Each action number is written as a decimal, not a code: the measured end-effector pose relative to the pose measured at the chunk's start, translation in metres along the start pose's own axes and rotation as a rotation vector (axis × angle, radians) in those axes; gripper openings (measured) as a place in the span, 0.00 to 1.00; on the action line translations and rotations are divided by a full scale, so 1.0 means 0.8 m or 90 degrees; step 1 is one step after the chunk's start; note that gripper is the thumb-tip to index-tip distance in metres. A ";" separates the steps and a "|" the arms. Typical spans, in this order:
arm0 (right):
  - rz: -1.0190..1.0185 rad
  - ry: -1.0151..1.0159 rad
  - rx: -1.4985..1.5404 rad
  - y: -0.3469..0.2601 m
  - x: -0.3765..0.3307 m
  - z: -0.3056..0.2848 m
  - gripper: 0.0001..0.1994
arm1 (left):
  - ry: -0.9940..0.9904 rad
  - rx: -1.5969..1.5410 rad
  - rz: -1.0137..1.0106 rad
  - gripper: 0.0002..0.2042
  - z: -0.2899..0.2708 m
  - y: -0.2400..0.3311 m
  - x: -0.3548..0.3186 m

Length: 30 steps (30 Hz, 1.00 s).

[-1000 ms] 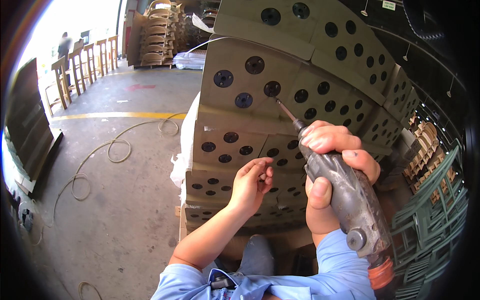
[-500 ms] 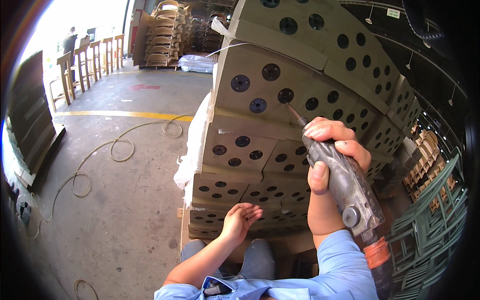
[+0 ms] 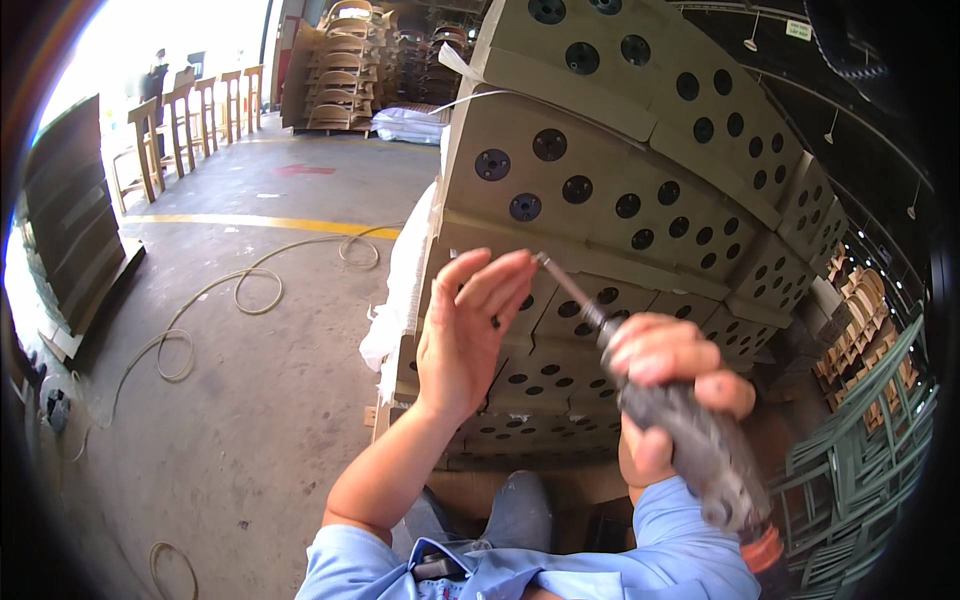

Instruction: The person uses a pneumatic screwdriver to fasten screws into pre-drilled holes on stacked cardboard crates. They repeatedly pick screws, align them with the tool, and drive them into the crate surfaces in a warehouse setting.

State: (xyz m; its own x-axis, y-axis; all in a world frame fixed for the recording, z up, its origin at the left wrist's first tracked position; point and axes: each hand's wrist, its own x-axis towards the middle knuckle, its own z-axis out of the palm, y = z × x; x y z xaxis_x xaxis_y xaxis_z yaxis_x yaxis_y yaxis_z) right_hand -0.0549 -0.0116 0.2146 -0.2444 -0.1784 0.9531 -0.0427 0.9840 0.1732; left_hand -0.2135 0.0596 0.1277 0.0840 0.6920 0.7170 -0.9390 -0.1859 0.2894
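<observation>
Bit-setting step. Right hand (image 3: 665, 365), fingers clamped on the pneumatic screwdriver (image 3: 690, 440) at lower right of the frame; left hand (image 3: 465, 335), fingers apart, touches the bit tip (image 3: 545, 260) at centre. Next, judged: align the tip with a hole in the stacked perforated panels (image 3: 600, 190).

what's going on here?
A person sits facing a stack of tan panels drilled with round holes. The right hand grips a grey power driver, its bit pointing up at the stack. The left hand is raised, fingers open, fingertips at the bit's tip. A hose snakes across the concrete floor.
</observation>
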 end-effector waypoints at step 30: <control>0.023 0.011 0.046 -0.039 -0.013 -0.006 0.22 | -0.063 0.329 0.106 0.31 0.029 -0.030 0.038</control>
State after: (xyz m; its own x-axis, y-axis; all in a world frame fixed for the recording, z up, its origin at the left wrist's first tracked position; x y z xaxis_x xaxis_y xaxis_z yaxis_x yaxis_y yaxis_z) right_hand -0.0464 -0.0402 0.2007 -0.2301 -0.1424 0.9627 -0.1047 0.9871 0.1210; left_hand -0.1807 0.0692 0.1574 0.0025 0.5596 0.8288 -0.6578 -0.6233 0.4228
